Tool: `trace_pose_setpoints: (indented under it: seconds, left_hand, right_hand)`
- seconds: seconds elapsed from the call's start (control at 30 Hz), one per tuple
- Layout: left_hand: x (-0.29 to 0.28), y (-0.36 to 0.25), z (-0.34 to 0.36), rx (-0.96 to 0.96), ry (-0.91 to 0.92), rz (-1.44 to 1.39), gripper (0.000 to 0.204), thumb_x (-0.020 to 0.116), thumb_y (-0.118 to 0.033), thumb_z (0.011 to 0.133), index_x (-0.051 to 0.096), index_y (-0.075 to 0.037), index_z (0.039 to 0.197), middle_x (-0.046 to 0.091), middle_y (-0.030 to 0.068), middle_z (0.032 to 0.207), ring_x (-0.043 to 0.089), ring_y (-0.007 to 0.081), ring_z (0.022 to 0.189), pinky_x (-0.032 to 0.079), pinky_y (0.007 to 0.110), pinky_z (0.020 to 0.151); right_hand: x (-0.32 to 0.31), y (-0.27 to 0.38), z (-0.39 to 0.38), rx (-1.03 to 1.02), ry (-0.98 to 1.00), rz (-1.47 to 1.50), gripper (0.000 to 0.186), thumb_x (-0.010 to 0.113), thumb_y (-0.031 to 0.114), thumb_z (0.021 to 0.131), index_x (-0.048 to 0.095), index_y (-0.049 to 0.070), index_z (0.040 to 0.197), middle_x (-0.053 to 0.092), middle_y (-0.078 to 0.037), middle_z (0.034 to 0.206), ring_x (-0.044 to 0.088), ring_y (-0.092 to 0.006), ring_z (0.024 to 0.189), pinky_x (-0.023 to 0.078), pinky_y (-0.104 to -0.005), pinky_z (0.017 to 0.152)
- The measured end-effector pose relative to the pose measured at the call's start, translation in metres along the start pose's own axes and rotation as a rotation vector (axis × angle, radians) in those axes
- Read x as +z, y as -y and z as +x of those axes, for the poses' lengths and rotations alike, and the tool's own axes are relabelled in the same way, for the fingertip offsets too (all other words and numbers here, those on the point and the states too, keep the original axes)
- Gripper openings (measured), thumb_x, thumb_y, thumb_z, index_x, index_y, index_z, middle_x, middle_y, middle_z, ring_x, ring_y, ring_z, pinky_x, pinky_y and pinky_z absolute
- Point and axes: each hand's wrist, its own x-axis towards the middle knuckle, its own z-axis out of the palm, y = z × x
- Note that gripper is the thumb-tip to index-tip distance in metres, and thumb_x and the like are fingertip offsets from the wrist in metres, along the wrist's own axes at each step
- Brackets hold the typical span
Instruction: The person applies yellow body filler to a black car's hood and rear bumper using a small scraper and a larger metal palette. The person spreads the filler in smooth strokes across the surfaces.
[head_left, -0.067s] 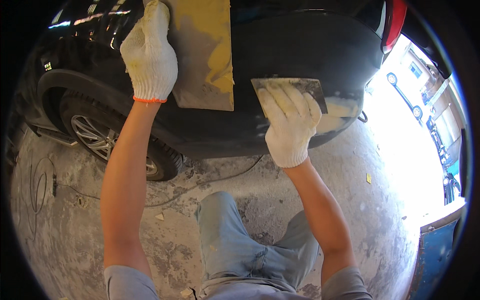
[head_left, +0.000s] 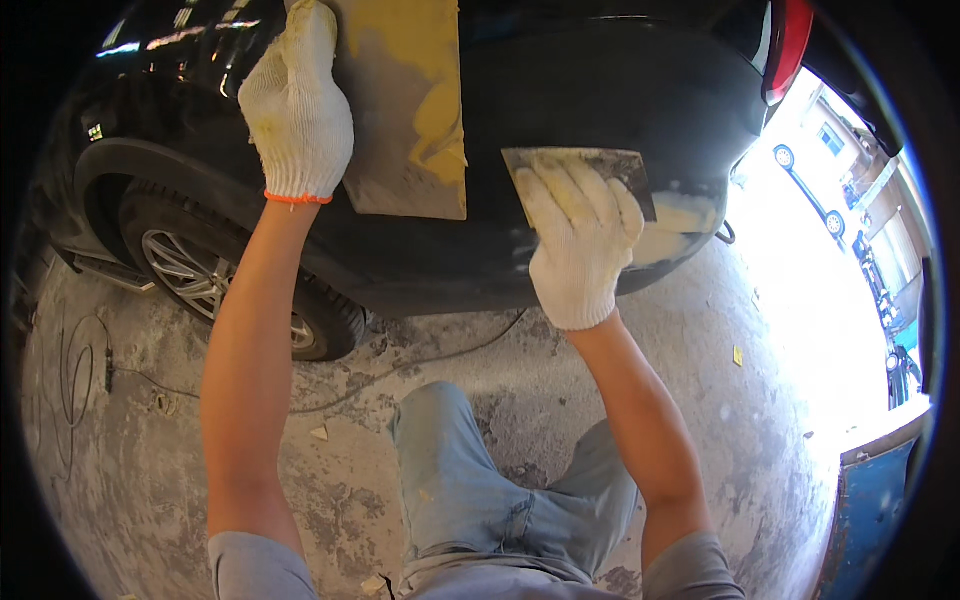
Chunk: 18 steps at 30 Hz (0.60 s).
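Observation:
My left hand (head_left: 298, 110), in a white knit glove with an orange cuff edge, grips the left side of a flat grey board (head_left: 385, 170). Yellow body filler (head_left: 437, 120) is smeared over the board's upper and right parts. In another white glove, my right hand (head_left: 580, 235) holds a thin dark metal spreader (head_left: 632, 178), its fingers laid along the blade. The spreader is at the black car's rear bumper (head_left: 470, 265); whether its edge touches cannot be told. Just right of it, a pale filler patch (head_left: 675, 230) covers the bumper's corner.
The car's rear wheel (head_left: 190, 265) stands at the left and its red tail light (head_left: 790, 50) at the upper right. A thin cable (head_left: 400, 370) crosses the stained concrete floor (head_left: 340, 460). A blue panel (head_left: 868, 515) stands at the lower right, near the bright opening.
The spreader and my right hand have shifted up very slightly. The board in my left hand has moved a touch up and left.

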Motion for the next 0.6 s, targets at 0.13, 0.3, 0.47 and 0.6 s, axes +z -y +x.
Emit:
trace_pose_setpoints:
  seconds: [0.13,0.3,0.47,0.6]
  left_hand:
    - [0.011,-0.006,0.004,0.119,-0.065,-0.042,0.037,0.057,-0.032,0.116,0.066,-0.004,0.092,0.057,-0.0080,0.092,0.047,0.0038,0.087,0.041,0.024,0.077]
    - [0.008,-0.011,0.000,0.030,-0.050,0.051,0.041,0.058,-0.034,0.115,0.066,-0.005,0.088,0.057,-0.0084,0.090,0.047,0.0041,0.087,0.041,0.024,0.076]
    - [-0.004,-0.001,0.008,0.038,-0.100,0.203,0.045,0.062,-0.035,0.112,0.076,0.008,0.108,0.073,0.0032,0.096,0.061,0.0099,0.093,0.049,0.028,0.088]
    - [-0.014,0.012,0.015,0.135,-0.027,0.373,0.035,0.060,-0.026,0.113,0.075,0.006,0.112,0.074,0.0071,0.099,0.064,0.0119,0.094,0.051,0.030,0.088]
  right_hand:
    - [0.008,0.001,0.000,-0.012,-0.018,0.009,0.029,0.064,0.008,0.089,0.081,0.014,0.112,0.077,0.000,0.122,0.066,-0.0189,0.124,0.039,-0.0400,0.108]
    - [0.005,0.005,-0.017,-0.014,0.023,0.055,0.031,0.065,0.007,0.086,0.082,0.013,0.112,0.078,-0.001,0.120,0.068,-0.0199,0.120,0.042,-0.0404,0.105]
    - [0.002,0.005,-0.032,-0.063,0.053,0.046,0.033,0.066,0.015,0.083,0.080,0.012,0.113,0.076,0.001,0.120,0.064,-0.0175,0.119,0.044,-0.0386,0.100]
    - [-0.002,0.007,-0.043,-0.065,0.096,0.074,0.033,0.065,0.014,0.085,0.080,0.012,0.114,0.077,0.001,0.120,0.066,-0.0177,0.118,0.044,-0.0383,0.099]
